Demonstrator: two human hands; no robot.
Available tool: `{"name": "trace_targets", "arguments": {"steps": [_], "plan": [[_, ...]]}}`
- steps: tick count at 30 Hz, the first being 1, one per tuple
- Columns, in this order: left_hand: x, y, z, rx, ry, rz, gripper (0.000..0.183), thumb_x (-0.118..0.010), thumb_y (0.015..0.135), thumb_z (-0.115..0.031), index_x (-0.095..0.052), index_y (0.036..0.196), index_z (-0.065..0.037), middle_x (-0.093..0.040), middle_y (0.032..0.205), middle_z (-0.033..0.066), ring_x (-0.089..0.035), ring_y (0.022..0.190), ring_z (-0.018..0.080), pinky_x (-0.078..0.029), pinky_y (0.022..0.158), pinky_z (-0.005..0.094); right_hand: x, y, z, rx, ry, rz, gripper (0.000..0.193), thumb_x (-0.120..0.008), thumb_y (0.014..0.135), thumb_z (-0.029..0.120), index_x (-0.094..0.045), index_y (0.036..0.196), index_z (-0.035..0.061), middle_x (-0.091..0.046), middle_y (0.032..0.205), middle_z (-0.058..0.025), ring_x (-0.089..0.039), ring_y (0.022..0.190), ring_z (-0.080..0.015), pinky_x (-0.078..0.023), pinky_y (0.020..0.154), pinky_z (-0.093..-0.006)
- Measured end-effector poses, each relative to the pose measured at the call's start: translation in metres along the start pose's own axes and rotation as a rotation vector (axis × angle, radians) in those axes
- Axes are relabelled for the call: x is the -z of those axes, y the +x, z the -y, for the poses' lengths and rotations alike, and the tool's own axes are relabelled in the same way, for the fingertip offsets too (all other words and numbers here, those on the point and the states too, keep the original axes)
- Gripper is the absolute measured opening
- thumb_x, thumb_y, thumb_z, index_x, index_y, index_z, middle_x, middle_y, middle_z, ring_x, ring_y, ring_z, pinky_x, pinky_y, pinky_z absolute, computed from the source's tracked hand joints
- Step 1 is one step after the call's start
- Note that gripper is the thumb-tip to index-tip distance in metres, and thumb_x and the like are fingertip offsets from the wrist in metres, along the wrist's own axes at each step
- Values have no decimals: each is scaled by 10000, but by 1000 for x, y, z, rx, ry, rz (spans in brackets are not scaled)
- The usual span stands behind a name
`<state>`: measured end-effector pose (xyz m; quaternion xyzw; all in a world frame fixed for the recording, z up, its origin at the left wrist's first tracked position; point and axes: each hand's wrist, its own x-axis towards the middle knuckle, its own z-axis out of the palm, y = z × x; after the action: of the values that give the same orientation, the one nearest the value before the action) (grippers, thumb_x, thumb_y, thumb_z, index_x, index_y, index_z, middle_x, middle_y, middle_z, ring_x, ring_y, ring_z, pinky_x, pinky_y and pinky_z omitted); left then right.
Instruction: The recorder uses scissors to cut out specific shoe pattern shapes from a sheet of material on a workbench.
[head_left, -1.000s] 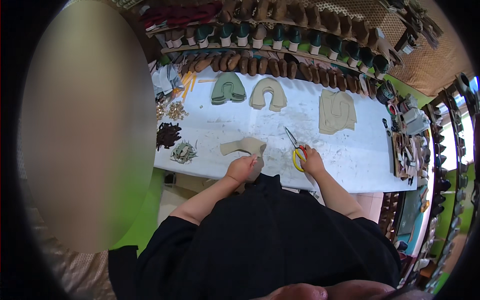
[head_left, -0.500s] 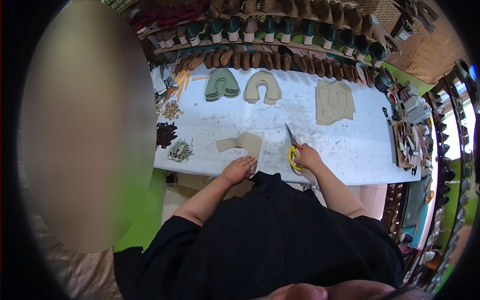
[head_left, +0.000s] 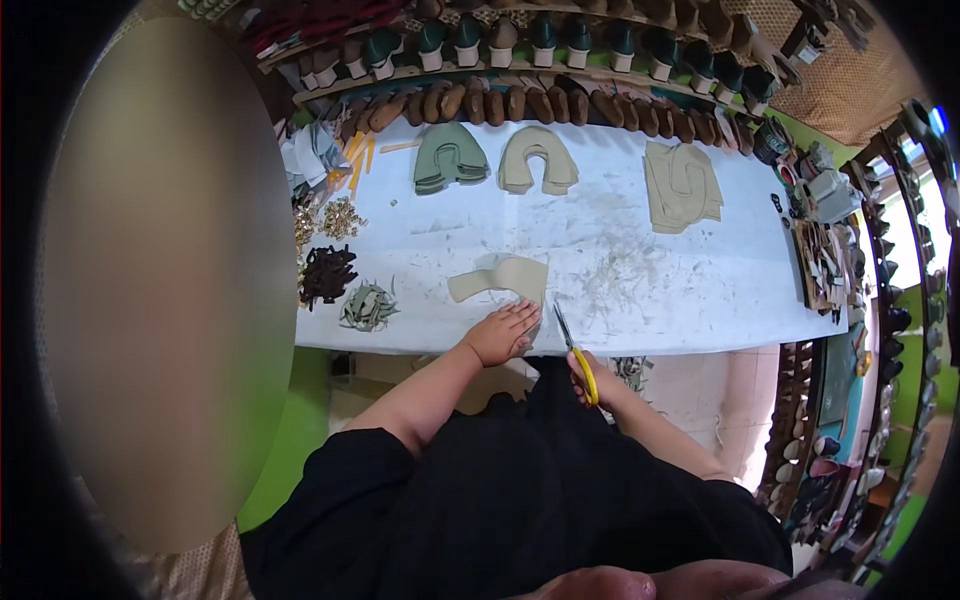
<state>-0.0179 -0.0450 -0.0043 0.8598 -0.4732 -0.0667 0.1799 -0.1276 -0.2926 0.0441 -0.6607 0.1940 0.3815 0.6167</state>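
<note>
My left hand [head_left: 502, 334] lies flat with fingers stretched out on the lower right end of a curved beige piece of shoe material [head_left: 514, 272], near the table's front edge. My right hand [head_left: 579, 377] is closed round the yellow handles of a pair of scissors [head_left: 586, 372]. Their blades point up and slightly left, just right of the beige piece and apart from it. Whether the blades are parted is hard to tell. Part of the beige piece is hidden under my left hand.
On the white table [head_left: 600, 270] lie stacked green pieces [head_left: 430, 172], stacked beige pieces [head_left: 517, 160] and more beige pieces [head_left: 668, 208]. Green scraps [head_left: 368, 307], dark brown bits [head_left: 327, 275] and small gold-coloured parts [head_left: 342, 217] sit at left. Shoe lasts [head_left: 515, 104] line the back.
My right hand has drawn the scissors back toward me and left, past the table's front edge. My left hand stays on the beige piece. The view has shifted slightly.
</note>
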Motion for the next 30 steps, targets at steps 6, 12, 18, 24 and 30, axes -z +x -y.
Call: {"name": "trace_targets", "arguments": {"steps": [6,12,18,24,30], "plan": [[-3,-4,2,-33,-23,-104,546,-521,956,-223,-414,1450,-16,-445,1479,176,-413,1385,324,-314,1154,436,-23,23,-17,77,62,25,631,-419,953,666,-419,1192,82,-498,782,-49,-525,551,-147,-494,461,-308],[-7,-5,3,-19,-14,-127,552,-541,968,-273,-424,1443,-16,-473,1457,171,-446,1358,313,-333,1143,423,-51,35,-10,69,83,-63,649,-416,952,668,-417,1196,67,-502,783,-68,-544,519,-165,-494,429,-330],[-9,-6,4,-5,-15,-140,531,-524,985,-298,-443,1427,-16,-483,1446,177,-452,1350,314,-342,1136,417,-60,36,-2,28,150,-48,628,-428,958,651,-430,1174,61,-496,761,-64,-535,513,-160,-503,435,-334],[-10,-6,5,-19,-43,-150,521,-522,985,-318,-469,1408,-18,-493,1436,177,-454,1347,324,-341,1135,427,-67,32,5,34,178,-82,586,-446,961,634,-443,1130,73,-478,736,-48,-507,502,-146,-493,431,-321],[-10,-6,5,-27,-38,-164,530,-543,972,-328,-482,1397,-17,-498,1432,177,-458,1344,327,-342,1133,429,-75,28,7,47,207,-142,581,-453,962,627,-437,1114,67,-469,715,-51,-490,471,-148,-478,415,-317]]}}
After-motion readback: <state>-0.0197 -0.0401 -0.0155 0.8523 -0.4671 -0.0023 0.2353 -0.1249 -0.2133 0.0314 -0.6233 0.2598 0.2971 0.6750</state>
